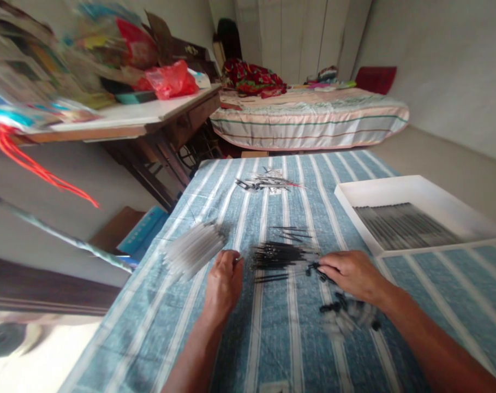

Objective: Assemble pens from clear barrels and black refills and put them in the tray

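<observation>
My left hand (224, 281) is closed beside a bundle of translucent pen barrels (194, 246). A small pale tip shows at its fingertips; the rest of what it grips is hidden. To its right lies a pile of thin black pen refills (278, 255), with a few loose ones around it. My right hand (352, 273) is closed, its thumb and forefinger pinched at a cluster of small black pen parts (313, 268) by the refills' right end. Below that hand, clear and black pen caps (350, 315) lie in a blurred heap.
An open white box (456, 204) holding a row of pens (407, 226) stands at the right. Farther back on the striped cloth (215, 188) is a small scattered pile of pen pieces (270, 181). A cluttered desk (149, 117) stands left, a bed (313, 120) beyond.
</observation>
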